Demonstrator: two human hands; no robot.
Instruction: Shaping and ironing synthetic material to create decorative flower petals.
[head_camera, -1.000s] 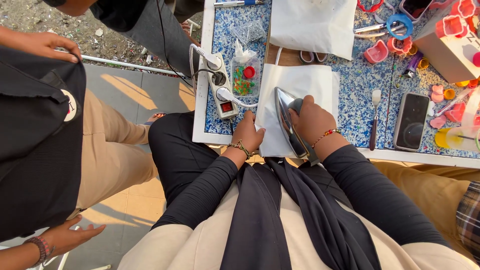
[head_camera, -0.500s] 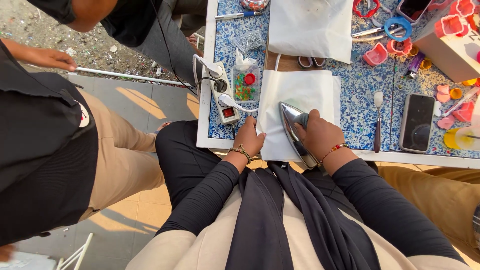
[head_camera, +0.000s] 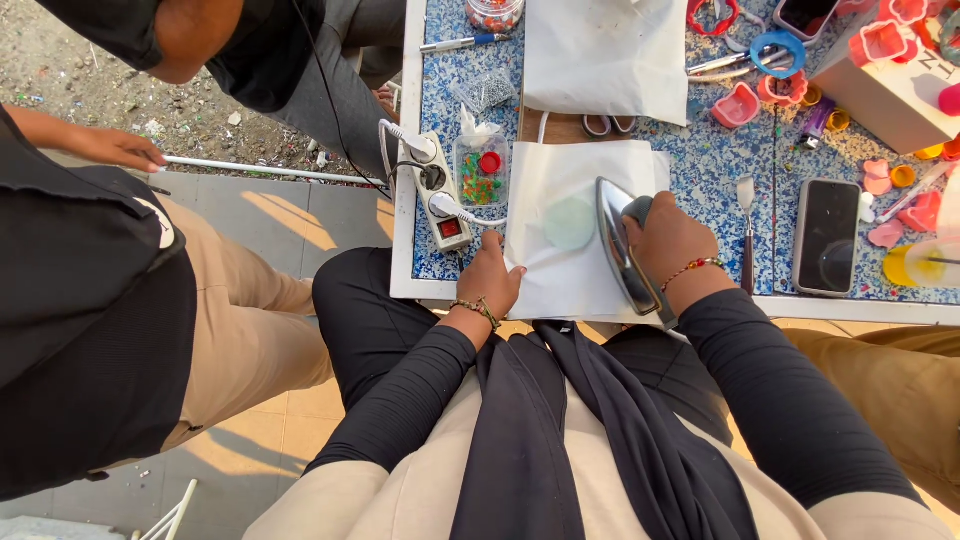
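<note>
Item: your right hand (head_camera: 668, 238) clenched the iron (head_camera: 618, 243), tilted at frame centre over white paper (head_camera: 560, 255). Your left hand (head_camera: 492, 278) pinned the paper's edge, fingers flat. Risk: hot soleplate near fingertips, likely burn.

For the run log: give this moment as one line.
left hand: pressing paper edge | right hand: holding iron, tilted on edge over paper | pale green disc under paper | power strip left
</note>
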